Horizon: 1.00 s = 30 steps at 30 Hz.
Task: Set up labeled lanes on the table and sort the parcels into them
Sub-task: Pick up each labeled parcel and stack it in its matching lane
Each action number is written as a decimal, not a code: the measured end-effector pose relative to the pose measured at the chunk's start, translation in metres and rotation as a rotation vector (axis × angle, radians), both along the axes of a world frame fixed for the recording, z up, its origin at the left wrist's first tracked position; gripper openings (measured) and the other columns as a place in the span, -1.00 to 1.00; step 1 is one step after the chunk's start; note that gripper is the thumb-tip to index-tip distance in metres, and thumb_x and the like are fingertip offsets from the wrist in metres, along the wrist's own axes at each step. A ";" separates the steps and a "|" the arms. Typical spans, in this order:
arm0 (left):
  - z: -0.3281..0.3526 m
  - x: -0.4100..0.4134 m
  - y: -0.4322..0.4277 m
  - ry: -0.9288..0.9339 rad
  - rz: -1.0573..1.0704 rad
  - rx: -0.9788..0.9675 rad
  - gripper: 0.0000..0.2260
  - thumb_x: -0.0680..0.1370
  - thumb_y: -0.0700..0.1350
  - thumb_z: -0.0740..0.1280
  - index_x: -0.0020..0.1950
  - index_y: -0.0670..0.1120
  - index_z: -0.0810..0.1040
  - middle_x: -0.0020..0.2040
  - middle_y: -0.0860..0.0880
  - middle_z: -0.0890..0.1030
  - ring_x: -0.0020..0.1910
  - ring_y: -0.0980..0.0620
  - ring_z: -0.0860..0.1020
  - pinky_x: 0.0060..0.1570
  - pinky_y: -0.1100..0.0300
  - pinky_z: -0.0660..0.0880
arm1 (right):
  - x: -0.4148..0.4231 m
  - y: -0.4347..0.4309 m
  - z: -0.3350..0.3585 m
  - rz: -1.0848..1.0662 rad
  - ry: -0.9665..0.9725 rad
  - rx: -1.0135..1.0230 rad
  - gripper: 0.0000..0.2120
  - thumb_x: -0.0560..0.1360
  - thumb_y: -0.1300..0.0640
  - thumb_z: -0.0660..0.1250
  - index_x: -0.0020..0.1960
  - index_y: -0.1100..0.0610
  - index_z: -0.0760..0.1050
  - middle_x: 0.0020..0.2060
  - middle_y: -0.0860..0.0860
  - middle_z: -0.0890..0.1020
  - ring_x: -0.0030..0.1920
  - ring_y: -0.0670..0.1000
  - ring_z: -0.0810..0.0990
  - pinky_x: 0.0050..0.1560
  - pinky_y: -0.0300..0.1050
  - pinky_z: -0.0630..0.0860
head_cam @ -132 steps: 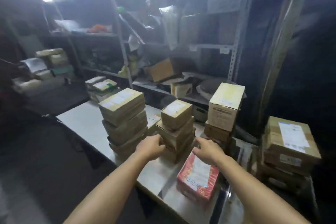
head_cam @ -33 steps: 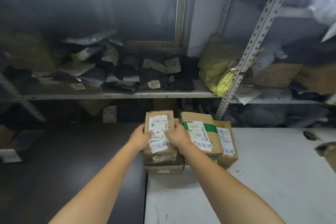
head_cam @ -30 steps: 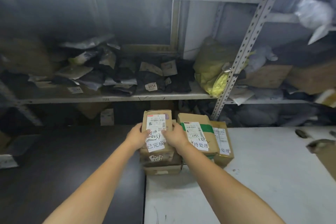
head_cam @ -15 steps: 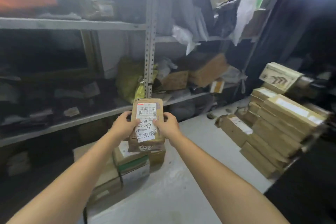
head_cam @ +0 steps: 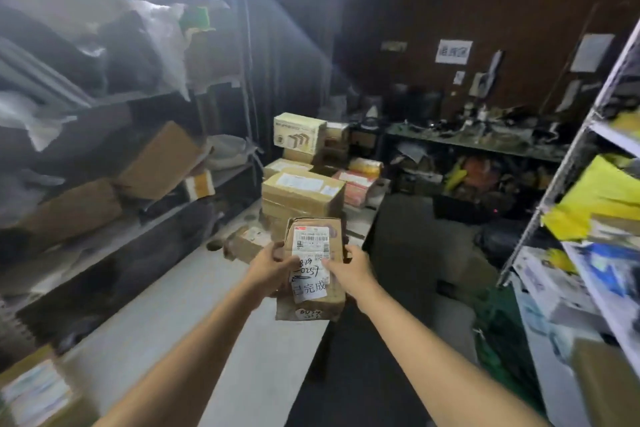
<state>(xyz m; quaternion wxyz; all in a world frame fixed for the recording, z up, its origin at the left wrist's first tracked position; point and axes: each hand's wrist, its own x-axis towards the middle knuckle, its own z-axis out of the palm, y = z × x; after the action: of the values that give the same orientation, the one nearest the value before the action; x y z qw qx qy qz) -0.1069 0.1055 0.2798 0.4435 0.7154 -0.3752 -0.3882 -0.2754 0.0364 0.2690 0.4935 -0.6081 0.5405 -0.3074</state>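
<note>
The left hand [head_cam: 273, 265] and right hand [head_cam: 349, 270] are gripping a labelled parcel [head_cam: 317, 253] above the tabletop [head_cam: 194, 315] edge, so sorting is looking partly done, with stacked parcels [head_cam: 301, 194] waiting at the far end.

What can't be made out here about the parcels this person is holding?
Head view only.
- Shipping label on the top parcel: print too small.
- Lower parcel: mostly hidden beneath it, the left hand and the right hand.
- Bottom-left box: blurred, cut by the frame edge.
</note>
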 end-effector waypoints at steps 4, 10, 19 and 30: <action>-0.010 -0.080 -0.071 -0.035 -0.158 0.011 -0.60 0.55 -0.03 0.43 0.37 0.01 0.44 0.03 -0.03 0.66 -0.04 -0.03 0.68 -0.08 -0.05 0.67 | -0.095 -0.044 -0.001 -0.121 0.053 0.017 -0.48 0.47 -0.01 0.47 0.38 -0.02 0.41 0.09 -0.09 0.59 0.09 -0.03 0.59 0.15 0.00 0.58; -0.021 -0.166 -0.171 -0.019 -0.263 0.023 -0.53 0.53 -0.03 0.46 0.41 -0.02 0.44 0.03 -0.09 0.68 -0.09 -0.05 0.70 -0.17 -0.04 0.68 | -0.185 -0.116 -0.009 -0.250 0.097 0.015 -0.47 0.50 0.02 0.46 0.41 0.07 0.41 0.06 -0.09 0.52 0.06 -0.02 0.53 0.14 -0.03 0.55; -0.043 -0.203 -0.328 0.071 -0.346 0.110 -0.45 0.55 -0.09 0.45 0.50 0.04 0.34 0.01 -0.02 0.65 -0.08 0.02 0.68 -0.17 -0.05 0.68 | -0.226 -0.266 -0.035 -0.297 0.078 0.051 -0.37 0.47 0.07 0.50 0.47 0.03 0.35 0.23 -0.05 0.48 0.12 -0.03 0.52 0.15 -0.05 0.53; -0.049 -0.185 -0.553 0.057 -0.376 0.142 -0.38 0.53 -0.08 0.48 0.53 0.09 0.31 0.11 0.00 0.60 0.04 -0.05 0.65 -0.11 -0.16 0.67 | -0.216 -0.492 -0.047 -0.292 0.069 0.119 -0.31 0.41 0.05 0.57 0.46 0.02 0.36 0.38 0.09 0.46 0.25 0.08 0.54 0.25 0.10 0.54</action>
<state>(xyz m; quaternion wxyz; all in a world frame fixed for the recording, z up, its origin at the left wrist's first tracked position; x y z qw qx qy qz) -0.2923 -0.4476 0.2311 0.3220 0.6512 -0.4611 -0.5096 -0.4909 -0.4552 0.2223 0.4597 -0.5031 0.6570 -0.3222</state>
